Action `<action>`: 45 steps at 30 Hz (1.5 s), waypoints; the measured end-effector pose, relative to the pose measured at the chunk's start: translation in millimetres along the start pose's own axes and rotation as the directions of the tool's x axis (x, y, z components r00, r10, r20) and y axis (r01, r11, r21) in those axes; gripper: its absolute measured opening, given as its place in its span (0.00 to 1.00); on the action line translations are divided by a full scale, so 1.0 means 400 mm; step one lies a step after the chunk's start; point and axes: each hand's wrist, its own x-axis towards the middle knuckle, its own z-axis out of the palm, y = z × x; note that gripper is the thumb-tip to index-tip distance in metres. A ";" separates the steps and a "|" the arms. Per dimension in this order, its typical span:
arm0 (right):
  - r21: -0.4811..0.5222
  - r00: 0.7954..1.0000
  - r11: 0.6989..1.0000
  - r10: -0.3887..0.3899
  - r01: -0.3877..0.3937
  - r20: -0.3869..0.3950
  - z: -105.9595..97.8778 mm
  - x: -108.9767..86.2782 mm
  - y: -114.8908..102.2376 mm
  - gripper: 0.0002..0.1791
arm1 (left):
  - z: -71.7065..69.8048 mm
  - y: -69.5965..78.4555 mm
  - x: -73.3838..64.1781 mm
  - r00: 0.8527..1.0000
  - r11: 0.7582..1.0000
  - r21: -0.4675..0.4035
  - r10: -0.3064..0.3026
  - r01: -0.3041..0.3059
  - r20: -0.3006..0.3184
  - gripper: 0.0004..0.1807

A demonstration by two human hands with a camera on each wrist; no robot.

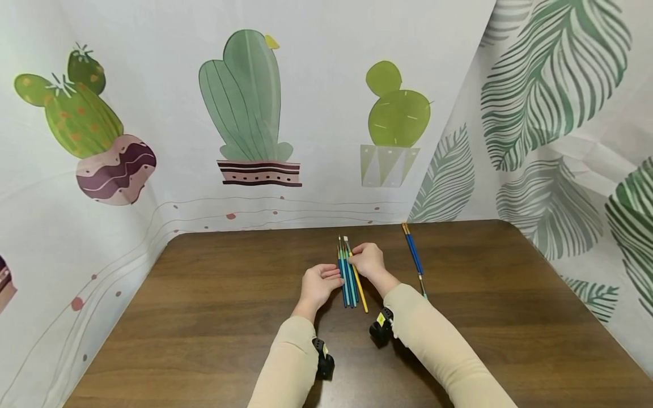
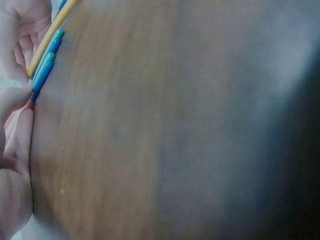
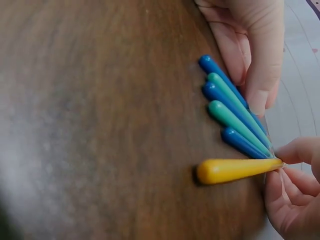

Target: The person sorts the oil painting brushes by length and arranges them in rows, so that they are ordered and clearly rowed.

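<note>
A row of several paintbrushes with blue and green handles (image 1: 347, 286) lies side by side on the table in the head view, bristles pointing away. Along its right side, a yellow paintbrush (image 1: 361, 289) lies slightly slanted. My right hand (image 1: 369, 260) pinches this yellow one near its upper part between thumb and fingers; its rounded handle end (image 3: 220, 171) shows in the right wrist view. On the row's left, my left hand (image 1: 317, 285) rests with fingers extended, its thumb against the outermost blue brush (image 3: 215, 68).
Farther right on the brown wooden table (image 1: 229, 306) lie blue-handled paintbrushes (image 1: 414, 249), with a green-handled one (image 1: 422, 287) partly hidden by the right sleeve. A cloth printed with cacti and leaves (image 1: 326, 113) hangs behind the table's back edge.
</note>
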 end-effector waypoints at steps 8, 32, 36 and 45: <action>0.108 1.000 0.994 0.010 -0.009 -0.005 -0.015 -0.010 -0.002 0.13 | -0.005 -0.001 0.003 1.000 1.000 0.006 0.000 0.000 -0.001 0.22; 0.299 1.000 0.954 -0.005 0.000 0.015 -0.108 -0.051 -0.011 0.19 | -0.006 0.002 -0.002 1.000 1.000 0.018 0.016 -0.016 0.005 0.22; 0.341 1.000 0.940 0.001 -0.006 0.016 -0.126 -0.061 -0.005 0.19 | -0.003 0.003 -0.002 1.000 1.000 0.014 0.013 -0.013 0.004 0.22; 0.390 0.999 0.920 0.008 -0.021 0.034 -0.165 -0.084 0.012 0.18 | -0.003 -0.004 -0.002 1.000 1.000 0.020 0.016 -0.016 0.006 0.23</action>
